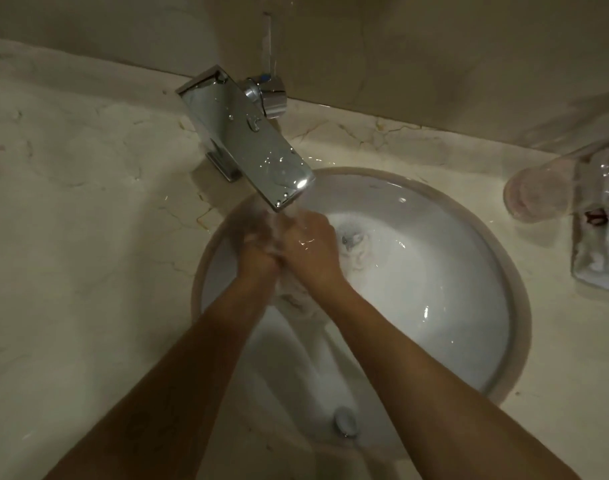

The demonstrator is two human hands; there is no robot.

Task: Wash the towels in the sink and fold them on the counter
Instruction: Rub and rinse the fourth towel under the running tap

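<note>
Both hands pressed together under the running water, over the round white sink (pixel 476 278) set into the marble bench (pixel 71 209). Left hand (pixel 258 258) blurred, fingers curled into a closed grip on a white towel (pixel 296 303). Right hand (pixel 311 249) wet and glistening, knuckles up, its grip likewise closed on the same towel, touching the left hand at the thumbs. Towel bunched between and just below the wrists, soaked, trailing down into the near side of the basin; folds hard to tell from the white porcelain. A further pale wet lump beside the drain (pixel 351 237), just right of the right hand; cannot tell whether part of the same towel or another.

Chrome faucet (pixel 247 140) with a flat rectangular spout angled out from the bench's back edge, beaded with droplets, its tip directly above the hands. Round chrome handle (pixel 270 97) just behind it, against the wall. Overflow fitting (pixel 344 420) on the basin's near wall, between the forearms.

On the bench to the right, well apart from the sink's rim: a clear drinking glass (pixel 535 195), and just beside it a clear plastic-wrapped packet (pixel 601 244), partly cut off by the frame edge.
</note>
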